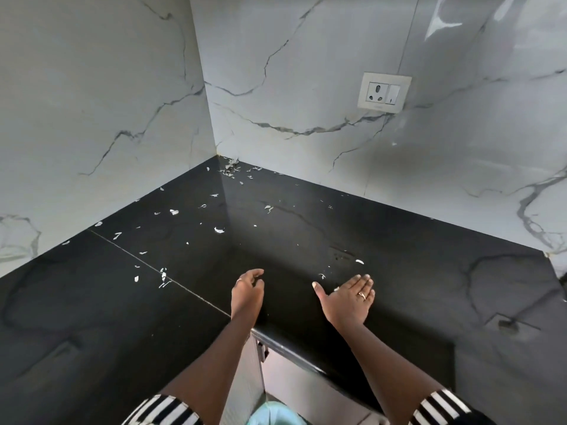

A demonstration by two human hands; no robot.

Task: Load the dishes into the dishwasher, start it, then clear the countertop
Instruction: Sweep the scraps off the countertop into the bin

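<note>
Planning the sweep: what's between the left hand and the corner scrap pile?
Head view: black countertop dotted with loose pale scraps; nothing else between left hand and corner pile.

Veined wall tiles (92,87) and a socket plate (384,92)
Plate on the right-hand wall — below, a pale blue rim (270,414), perhaps a bin.

Desk (399,271): black polished stone, glossy & smooth, faint grey veins, thin seam across the left part. Walls (306,56): white marble-look slabs w/ grey veins, high gloss, glare top right. Socket plate (384,92): off-white plastic, smooth. Scraps (219,230) on desk: pale, thin, flaky; material can't tell. Ring (362,295): shiny metal. Sleeves (162,411): b/w striped cloth, matt.
</note>
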